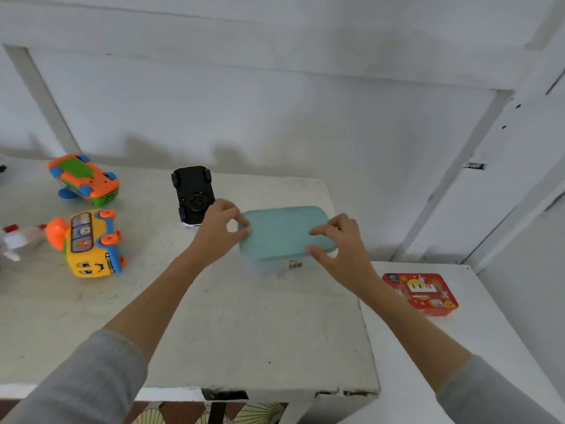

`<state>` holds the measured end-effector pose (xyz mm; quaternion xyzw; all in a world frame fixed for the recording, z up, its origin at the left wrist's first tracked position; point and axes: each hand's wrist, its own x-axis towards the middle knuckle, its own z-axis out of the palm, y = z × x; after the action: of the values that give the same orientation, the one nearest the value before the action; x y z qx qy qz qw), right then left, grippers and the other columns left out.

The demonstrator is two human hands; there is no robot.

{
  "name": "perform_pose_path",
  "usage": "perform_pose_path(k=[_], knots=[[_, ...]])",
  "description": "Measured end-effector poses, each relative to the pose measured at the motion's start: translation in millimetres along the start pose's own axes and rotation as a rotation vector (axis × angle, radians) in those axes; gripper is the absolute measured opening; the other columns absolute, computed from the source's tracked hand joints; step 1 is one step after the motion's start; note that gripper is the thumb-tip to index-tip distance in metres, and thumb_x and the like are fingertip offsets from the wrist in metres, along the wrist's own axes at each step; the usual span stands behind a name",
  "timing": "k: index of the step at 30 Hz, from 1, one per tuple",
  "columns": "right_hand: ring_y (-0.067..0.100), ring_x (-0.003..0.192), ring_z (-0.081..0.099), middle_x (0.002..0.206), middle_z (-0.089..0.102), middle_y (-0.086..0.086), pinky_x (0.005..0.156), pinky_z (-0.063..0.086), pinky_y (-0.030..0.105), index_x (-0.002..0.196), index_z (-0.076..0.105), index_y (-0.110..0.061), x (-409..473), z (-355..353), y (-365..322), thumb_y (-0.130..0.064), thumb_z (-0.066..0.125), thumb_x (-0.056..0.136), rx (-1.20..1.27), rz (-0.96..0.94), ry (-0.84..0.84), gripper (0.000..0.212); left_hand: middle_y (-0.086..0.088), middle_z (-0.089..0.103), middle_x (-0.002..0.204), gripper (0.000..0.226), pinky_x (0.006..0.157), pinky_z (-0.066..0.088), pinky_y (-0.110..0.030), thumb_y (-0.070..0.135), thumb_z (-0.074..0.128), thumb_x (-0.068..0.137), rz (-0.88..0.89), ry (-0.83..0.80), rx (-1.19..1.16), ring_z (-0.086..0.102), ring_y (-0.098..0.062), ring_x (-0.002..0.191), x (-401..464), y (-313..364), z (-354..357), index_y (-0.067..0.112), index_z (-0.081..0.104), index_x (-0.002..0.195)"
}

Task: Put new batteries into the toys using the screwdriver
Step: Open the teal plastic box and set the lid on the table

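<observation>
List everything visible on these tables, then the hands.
Container with teal lid: one, pale box, right part of the main table.
Black toy car: one, upside down, behind the left hand.
Orange and green toy car: one, upside down, far left.
Yellow toy bus: one, tipped over, left side.
White and red object: one, blurred, left edge.
Red tin: one, on the lower side table, right.
Left hand: pinches the lid's left edge.
Right hand: fingers curled at the lid's right edge.
</observation>
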<state>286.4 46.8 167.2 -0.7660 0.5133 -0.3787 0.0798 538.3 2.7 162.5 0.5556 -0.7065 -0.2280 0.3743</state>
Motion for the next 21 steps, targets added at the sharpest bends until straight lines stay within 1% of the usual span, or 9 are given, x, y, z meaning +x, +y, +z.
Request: perform_pose_path(k=[2,4,7,10,13,15,17,19,21], knots=[[0.015,0.088,0.042,0.091,0.046,-0.001,0.073,0.033,0.013,0.098,0.069,-0.01,-5.2,7.2,-2.8,-0.024,0.072,0.077,0.015,-0.039,-0.082,0.025,0.004,0.047,0.126,0.011,0.097,0.033,-0.026,0.006,0.068,0.085,-0.056,-0.078,-0.101,0.044,-0.009,0.114,2.4,-0.2,0.4,0.012,0.059,0.086],[0.015,0.086,0.044,0.089,0.046,-0.002,0.073,0.033,0.012,0.095,0.07,-0.009,-5.5,11.6,0.1,-0.016,0.073,0.077,0.057,-0.001,-0.093,0.02,0.002,0.05,0.131,0.013,0.09,0.041,-0.025,0.003,0.066,0.086,-0.156,-0.121,-0.269,0.05,-0.013,0.114,0.7,1.8,0.4,0.01,0.056,0.091],[0.016,0.079,0.046,0.086,0.048,0.001,0.07,0.036,0.01,0.09,0.071,-0.005,1.4,9.6,6.3,-0.006,0.073,0.075,0.089,0.041,-0.074,0.015,-0.001,0.056,0.115,0.033,0.078,0.047,-0.021,0.003,0.071,0.082,-0.216,-0.066,-0.36,0.057,-0.015,0.1,-7.0,0.7,-2.4,0.013,0.055,0.109],[0.018,0.075,0.052,0.086,0.055,0.009,0.072,0.04,0.005,0.087,0.071,-0.001,11.4,4.0,14.7,0.006,0.07,0.073,0.061,0.031,-0.059,0.016,-0.002,0.054,0.103,0.049,0.075,0.045,-0.017,0.011,0.073,0.081,-0.278,-0.074,-0.408,0.054,-0.012,0.092,-23.1,-0.5,-0.6,0.013,0.052,0.125],[0.028,0.086,0.061,0.096,0.064,0.018,0.082,0.037,0.001,0.092,0.071,0.001,23.3,0.9,24.5,0.014,0.06,0.078,-0.016,-0.009,-0.078,0.021,-0.01,0.06,0.109,0.062,0.082,0.047,-0.018,0.022,0.08,0.069,-0.296,-0.161,-0.489,0.055,-0.011,0.092,-46.3,0.7,4.5,0.012,0.056,0.125],[0.026,0.1,0.06,0.11,0.064,0.015,0.09,0.036,0.004,0.1,0.069,0.001,30.9,-2.9,24.6,0.014,0.053,0.084,-0.002,0.046,-0.142,0.026,-0.013,0.061,0.114,0.058,0.085,0.047,-0.019,0.023,0.075,0.064,-0.27,-0.202,-0.524,0.056,-0.009,0.093,-61.4,3.7,7.6,0.015,0.06,0.119],[0.021,0.11,0.055,0.121,0.06,0.011,0.095,0.037,0.012,0.107,0.067,-0.001,36.1,-7.5,21.7,0.01,0.048,0.089,0.063,0.144,-0.241,0.028,-0.013,0.059,0.119,0.048,0.083,0.048,-0.019,0.01,0.079,0.067,-0.258,-0.223,-0.571,0.057,-0.008,0.096,-71.9,6.1,12.5,0.018,0.062,0.111],[0.017,0.115,0.051,0.128,0.057,0.005,0.091,0.033,0.009,0.11,0.065,-0.005,39.9,-11.9,17.1,0.004,0.046,0.092,0.106,0.214,-0.332,0.027,-0.013,0.056,0.123,0.042,0.081,0.049,-0.016,-0.005,0.076,0.074,-0.229,-0.234,-0.575,0.056,-0.006,0.101,-78.7,9.8,19.1,0.018,0.062,0.106],[0.017,0.121,0.047,0.133,0.053,0.003,0.091,0.027,0.008,0.114,0.063,-0.008,41.8,-15.0,12.6,-0.005,0.048,0.094,0.042,0.208,-0.393,0.025,-0.009,0.055,0.125,0.043,0.084,0.047,-0.013,-0.003,0.074,0.077,-0.186,-0.211,-0.502,0.054,-0.003,0.108,-82.3,10.0,26.6,0.02,0.059,0.109]])
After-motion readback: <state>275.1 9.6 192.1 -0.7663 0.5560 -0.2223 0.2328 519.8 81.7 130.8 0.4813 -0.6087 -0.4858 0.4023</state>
